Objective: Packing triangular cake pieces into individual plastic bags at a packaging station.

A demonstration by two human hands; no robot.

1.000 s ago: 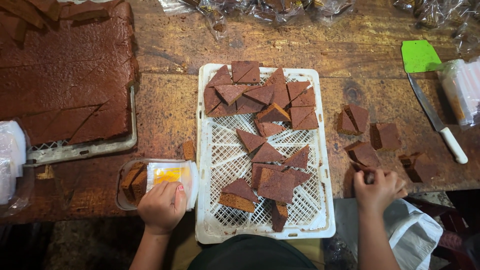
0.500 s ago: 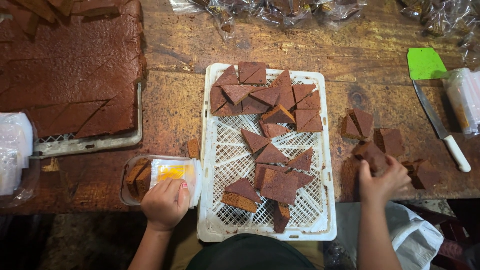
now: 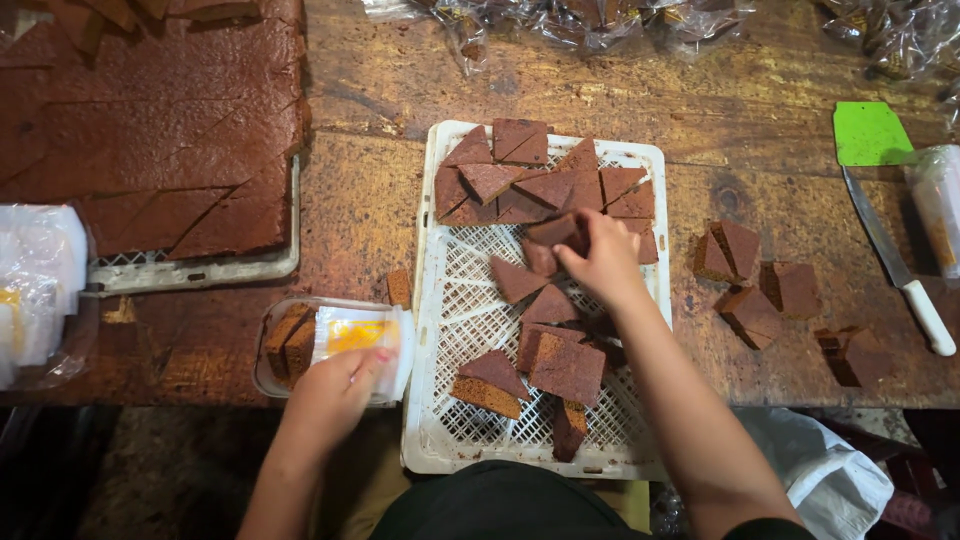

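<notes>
Right hand [image 3: 603, 258] now over crate [image 3: 440, 300], gripping cake [image 3: 556, 232].

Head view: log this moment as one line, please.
left hand: steadying clear plastic container | right hand: grip on triangular cake slice above white perforated tray | knife: on table, untouched

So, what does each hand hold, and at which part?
Right hand pinches a brown cake piece by its end, above the white tray. Left hand holds the clear container at its near edge.
</notes>
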